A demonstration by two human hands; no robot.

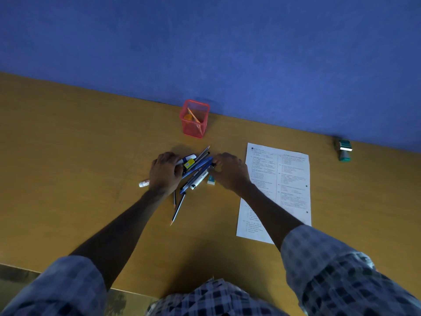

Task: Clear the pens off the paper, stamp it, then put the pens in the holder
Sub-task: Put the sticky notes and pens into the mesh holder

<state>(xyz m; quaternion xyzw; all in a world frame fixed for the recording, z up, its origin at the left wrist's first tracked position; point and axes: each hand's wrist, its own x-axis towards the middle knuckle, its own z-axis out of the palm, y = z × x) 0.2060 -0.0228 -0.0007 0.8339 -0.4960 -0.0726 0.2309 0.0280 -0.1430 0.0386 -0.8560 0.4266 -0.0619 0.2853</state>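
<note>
A mustard-brown wooden desk [68, 156] met a plain blue wall [205, 42] toward twelve o'clock — the light was dim.

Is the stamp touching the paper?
Apart. The head view shows the stamp standing by the wall, with bare table between it and the paper.

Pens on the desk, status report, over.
Both hands, left and right, gathering the loose pen pile. White printed paper clear. Red mesh holder unobstructed.
</note>
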